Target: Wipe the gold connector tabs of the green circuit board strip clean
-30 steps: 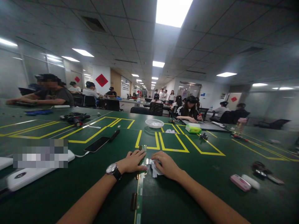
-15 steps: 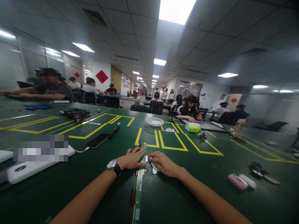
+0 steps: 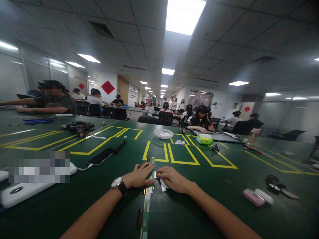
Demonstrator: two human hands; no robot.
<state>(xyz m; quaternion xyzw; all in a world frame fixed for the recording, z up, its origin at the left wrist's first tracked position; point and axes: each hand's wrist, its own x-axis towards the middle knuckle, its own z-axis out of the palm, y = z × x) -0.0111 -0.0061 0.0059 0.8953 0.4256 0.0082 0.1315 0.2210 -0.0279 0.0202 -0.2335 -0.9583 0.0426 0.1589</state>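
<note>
A long, narrow green circuit strip (image 3: 146, 212) with brown flex tabs lies on the green table, running away from me. My left hand (image 3: 140, 175) rests across its upper part, fingers spread and the thumb apart from them. At the strip's right edge, my right hand (image 3: 173, 178) has its fingers bent together by a small silvery part (image 3: 155, 174). A crumpled white tissue (image 3: 163, 186) lies partly under that hand. What the right fingertips hold, if anything, is too small to make out.
Left are a phone (image 3: 101, 156) on a white cable, a white power strip (image 3: 37, 186) and a dark tool (image 3: 79, 128). Ahead are a white basket (image 3: 163, 134) and a green tissue pack (image 3: 204, 139). A pink case (image 3: 253, 197) lies right. People sit across the table.
The view has tilted slightly, so the table sits a little lower in the picture. Both hands stay at the strip. The person at the far left has moved an arm.
</note>
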